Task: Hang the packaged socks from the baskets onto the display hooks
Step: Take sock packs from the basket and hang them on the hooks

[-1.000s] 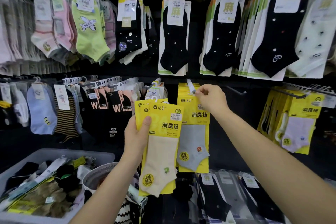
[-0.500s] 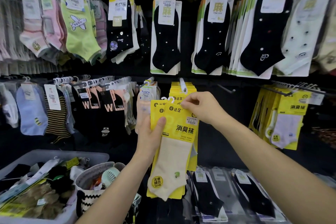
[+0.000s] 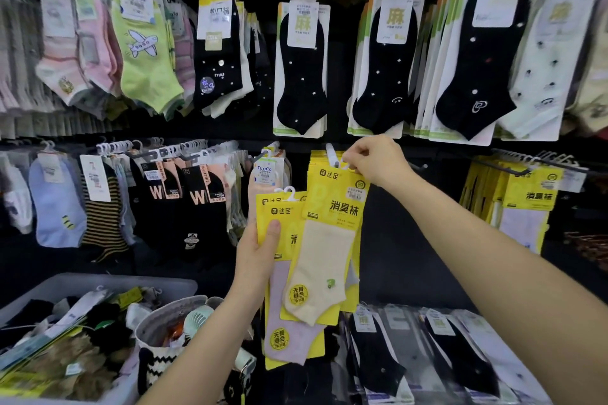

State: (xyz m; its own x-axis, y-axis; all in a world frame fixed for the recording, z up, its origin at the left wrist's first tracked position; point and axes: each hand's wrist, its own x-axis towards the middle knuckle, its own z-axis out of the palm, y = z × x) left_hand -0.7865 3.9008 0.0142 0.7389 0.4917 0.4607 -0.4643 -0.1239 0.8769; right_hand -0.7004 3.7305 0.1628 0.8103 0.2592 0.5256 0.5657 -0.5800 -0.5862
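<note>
My right hand (image 3: 378,159) pinches the top hanger of a yellow pack with a cream sock (image 3: 324,250), holding it at the tip of the white-tipped display hook (image 3: 332,154), in front of more yellow packs hanging there. My left hand (image 3: 260,248) grips a second yellow pack holding a lilac sock (image 3: 286,332), lower and to the left, its white hanger pointing up. Whether the cream pack's hanger is on the hook cannot be told.
A grey plastic basket (image 3: 98,283) of loose sock packs stands at the lower left, with a woven round basket (image 3: 164,316) beside it. Socks fill hooks above and at both sides. Another yellow stack (image 3: 523,204) hangs at right. Bagged black socks (image 3: 457,352) lie below.
My right hand came down to the packs in my left hand, took the cream sock pack by its top and lifted it to the hook tip. The lilac pack stays in my left hand.
</note>
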